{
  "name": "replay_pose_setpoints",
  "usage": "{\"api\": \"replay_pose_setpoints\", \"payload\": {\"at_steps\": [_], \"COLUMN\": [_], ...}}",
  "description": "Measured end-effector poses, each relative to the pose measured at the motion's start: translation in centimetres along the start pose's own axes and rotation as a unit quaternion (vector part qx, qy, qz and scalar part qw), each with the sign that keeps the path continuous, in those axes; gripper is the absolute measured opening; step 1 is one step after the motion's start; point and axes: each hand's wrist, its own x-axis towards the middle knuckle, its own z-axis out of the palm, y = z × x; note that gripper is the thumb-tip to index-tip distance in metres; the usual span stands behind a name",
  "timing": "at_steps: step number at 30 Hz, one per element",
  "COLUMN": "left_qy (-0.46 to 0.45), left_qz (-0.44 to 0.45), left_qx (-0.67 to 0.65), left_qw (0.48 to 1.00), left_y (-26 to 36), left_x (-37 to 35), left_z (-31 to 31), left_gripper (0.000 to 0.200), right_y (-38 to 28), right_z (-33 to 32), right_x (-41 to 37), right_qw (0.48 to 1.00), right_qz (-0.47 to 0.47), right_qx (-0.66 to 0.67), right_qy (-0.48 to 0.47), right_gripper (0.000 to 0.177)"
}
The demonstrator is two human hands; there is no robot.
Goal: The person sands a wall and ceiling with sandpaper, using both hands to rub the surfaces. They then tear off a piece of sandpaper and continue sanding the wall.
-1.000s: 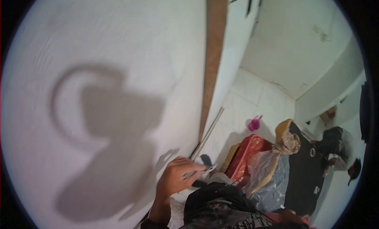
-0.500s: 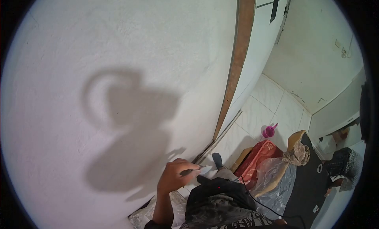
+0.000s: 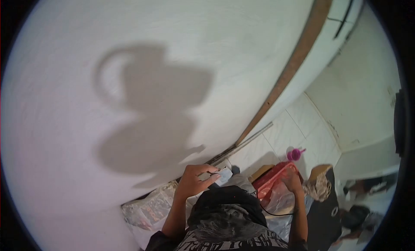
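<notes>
My left hand (image 3: 194,180), in front of the white wall, pinches a small whitish, partly see-through piece (image 3: 223,176) between thumb and fingers. What exactly this piece is cannot be made out. Over a red patterned item (image 3: 270,182) on the right is my right hand (image 3: 292,180), somewhat blurred, its fingers apart and nothing visible in them. Clear plastic (image 3: 279,203) lies below the red item, close to my right forearm.
A pink dipper (image 3: 295,154) stands on the tiled floor. Crumpled brown material (image 3: 319,187) rests by a dark padded object (image 3: 322,220). A plastic-wrapped package (image 3: 149,210) is at the lower left. Part of another person (image 3: 356,217) shows at the right.
My right hand has come up from the bottom edge to over the red item. The view has shifted, showing more of the wrapped package. My left hand still holds the whitish piece.
</notes>
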Motion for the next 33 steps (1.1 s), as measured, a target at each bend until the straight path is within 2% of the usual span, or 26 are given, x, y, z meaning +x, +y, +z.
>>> {"api": "replay_pose_setpoints", "payload": {"at_steps": [1, 2, 3, 5, 8, 10, 11, 12, 14, 15, 16, 18, 19, 21, 23, 25, 27, 29, 30, 32, 33], "left_qy": [0.004, 0.03, 0.047, 0.092, 0.162, 0.173, 0.19, 0.197, 0.212, 0.211, 0.21, 0.245, 0.273, 0.313, 0.349, 0.379, 0.406, 0.426, 0.43, 0.523, 0.516], "left_qz": [-0.032, -0.037, -0.046, -0.059, -0.091, -0.146, -0.154, -0.161, -0.173, -0.149, -0.124, -0.141, -0.157, -0.148, -0.146, -0.097, -0.103, -0.067, -0.072, -0.102, -0.079], "left_qx": [0.002, 0.004, -0.008, -0.016, -0.023, 0.001, 0.004, -0.01, -0.026, -0.002, 0.024, 0.04, 0.056, 0.05, 0.044, 0.021, 0.035, 0.083, 0.086, 0.036, 0.016], "left_qw": [0.999, 0.999, 0.998, 0.994, 0.982, 0.974, 0.97, 0.967, 0.962, 0.966, 0.969, 0.958, 0.948, 0.937, 0.924, 0.92, 0.907, 0.899, 0.896, 0.845, 0.853], "left_y": [0.0, -0.2, -0.7, -0.3, 0.6, 1.1, 1.2, 1.2, 1.1, 0.8, 0.6, 0.4, 0.5, 1.1, 1.7, 2.3, 2.8, 2.5, 2.2, 2.1, 2.7], "left_x": [-0.4, -0.7, -1.1, -1.9, -3.1, -3.9, -4.3, -4.7, -5.2, -5.6, -5.7, -6.2, -6.2, -6.0, -6.0, -5.6, -5.8, -6.1, -6.2, -6.2, -6.1], "left_z": [-0.2, -0.6, -1.0, -1.7, -1.9, -1.2, -0.8, -0.3, 0.6, 0.9, 1.2, 1.8, 1.9, 2.4, 2.9, 3.4, 3.3, 2.8, 2.8, 2.7, 2.4], "left_gripper": [0.021, 0.021, 0.022, 0.022, 0.024, 0.026, 0.026, 0.025, 0.024, 0.024, 0.023, 0.021, 0.02, 0.02, 0.02, 0.021, 0.021, 0.028, 0.028, 0.04, 0.053], "right_y": [-4.3, -9.1, -14.0, -21.0, -27.4, -30.4, -31.6, -32.6, -33.8, -34.1, -34.2, -34.3, -34.7, -35.0, -34.2, -33.3, -31.7, -29.6, -28.4, -26.7, -25.5], "right_z": [-1.5, -3.4, -5.0, -6.2, -5.4, -4.2, -3.8, -3.5, -3.3, -2.9, -2.3, -0.9, -0.6, -0.2, 0.3, 0.6, 0.6, 0.7, 1.0, 0.7, 1.1], "right_x": [2.4, 4.0, 4.6, 5.5, 5.9, 5.1, 4.6, 4.1, 3.0, 2.6, 2.4, 2.2, 1.7, 1.1, 1.2, 1.7, 3.1, 5.3, 6.9, 9.7, 11.2], "right_qw": [0.994, 0.987, 0.979, 0.955, 0.891, 0.855, 0.825, 0.817, 0.793, 0.791, 0.787, 0.796, 0.789, 0.786, 0.775, 0.762, 0.771, 0.837, 0.842, 0.833, 0.824], "right_qz": [-0.096, -0.13, -0.178, -0.246, -0.401, -0.446, -0.47, -0.479, -0.475, -0.472, -0.476, -0.495, -0.506, -0.489, -0.493, -0.489, -0.462, -0.344, -0.303, -0.237, -0.256], "right_qx": [-0.007, 0.09, 0.095, 0.159, 0.174, 0.194, 0.213, 0.211, 0.199, 0.212, 0.207, 0.25, 0.246, 0.331, 0.355, 0.388, 0.415, 0.397, 0.415, 0.47, 0.49], "right_qy": [0.044, 0.017, 0.017, -0.046, -0.118, -0.183, -0.23, -0.243, -0.325, -0.326, -0.333, -0.243, -0.248, -0.18, -0.175, -0.171, -0.138, -0.152, -0.166, -0.173, -0.126], "right_gripper": [0.057, 0.056, 0.055, 0.054, 0.058, 0.056, 0.055, 0.055, 0.051, 0.042, 0.042, 0.036, 0.036, 0.027, 0.023, 0.019, 0.013, 0.012, 0.014, 0.016, 0.017]}}
